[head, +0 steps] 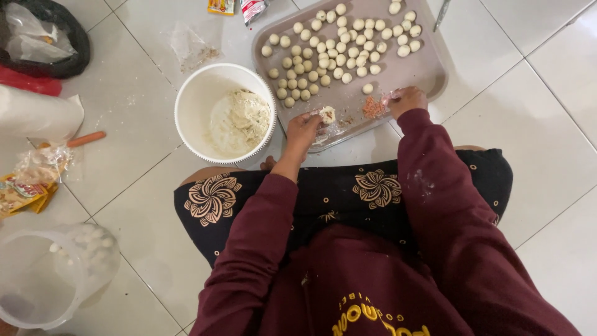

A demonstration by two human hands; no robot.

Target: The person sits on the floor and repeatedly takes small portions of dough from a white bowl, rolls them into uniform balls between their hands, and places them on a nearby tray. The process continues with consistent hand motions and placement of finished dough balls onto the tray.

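While the person sits on the tiled floor (547, 74) with both maroon sleeves stretched forward, the far left of the view holds a black plastic bag (46, 37), a white paper roll (37, 114), an orange stick-shaped thing (86, 138), some yellow snack wrappers (25, 186) and a clear plastic jug (53, 280), all well apart from the left hand (303, 129). Just to the left of that hand stands a white round bowl (186, 118) with a lump of pale dough (241, 118) pressed against its near right side. The left hand's grip is closed around a small dough piece (327, 114), pinched at the fingertips and held over the near edge of a grey tray (429, 68). Beyond this grip, farther from the person, many rolled dough balls (339, 50) lie in loose rows on the tray, and one ball (367, 88) sits alone between the two hands. To the right of the left grip, a small heap of pinkish-orange filling (373, 107) lies on the tray, and the right hand (407, 99) rests just beside it, fingers curled down toward the heap; whether that grip is pinching any filling I cannot tell. Past the tray's far right corner, a slim metal utensil (442, 14) lies on the floor.
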